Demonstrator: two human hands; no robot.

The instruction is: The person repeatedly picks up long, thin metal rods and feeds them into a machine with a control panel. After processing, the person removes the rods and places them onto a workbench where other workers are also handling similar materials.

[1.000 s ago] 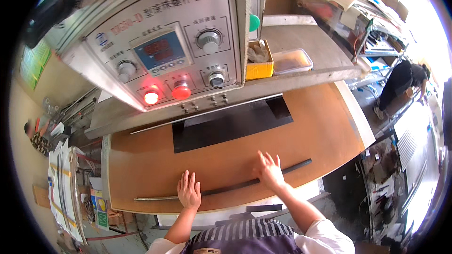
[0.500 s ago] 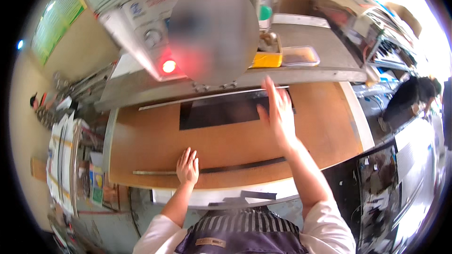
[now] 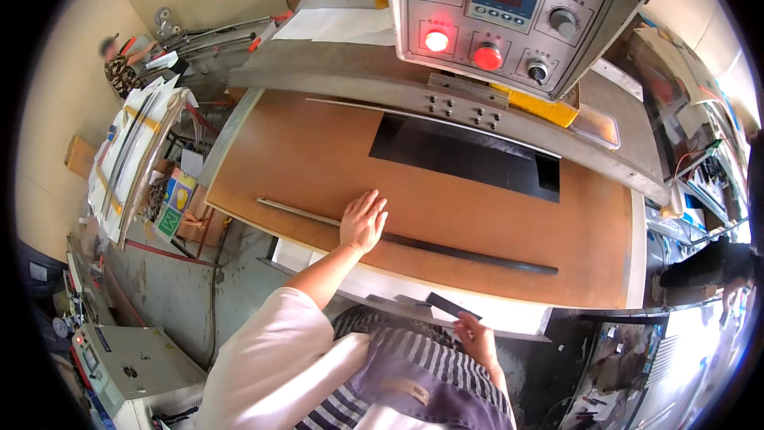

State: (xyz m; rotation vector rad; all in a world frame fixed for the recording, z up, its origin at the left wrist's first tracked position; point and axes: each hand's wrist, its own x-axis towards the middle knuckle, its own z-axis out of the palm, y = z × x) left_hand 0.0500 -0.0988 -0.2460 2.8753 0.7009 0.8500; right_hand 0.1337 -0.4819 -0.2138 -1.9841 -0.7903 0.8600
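My left hand (image 3: pixel 364 221) lies flat, fingers stretched, across a long thin rod (image 3: pixel 298 213) on the brown tabletop (image 3: pixel 278 151). Bare metal shows on the rod's left part, while its right part is black (image 3: pixel 469 255). Low by the front of my apron, my right hand (image 3: pixel 477 338) has its fingers bent and closed at the right end of a small flat black strip (image 3: pixel 450 305), over the white ledge (image 3: pixel 509 314) under the table edge. A black sheet (image 3: pixel 461 151) lies farther back, along a thin straight bar (image 3: pixel 446 121).
A control box (image 3: pixel 509 24) with knobs, a display and a lit red lamp stands over the back beam (image 3: pixel 334 76). Behind it are a yellow box (image 3: pixel 549 109) and a clear plastic tray (image 3: pixel 597 126). Other people (image 3: pixel 123 68) are at far left and at right.
My right hand has come down from above the black sheet to the strip at the front ledge. My left hand stays on the rod. The view has swung left.
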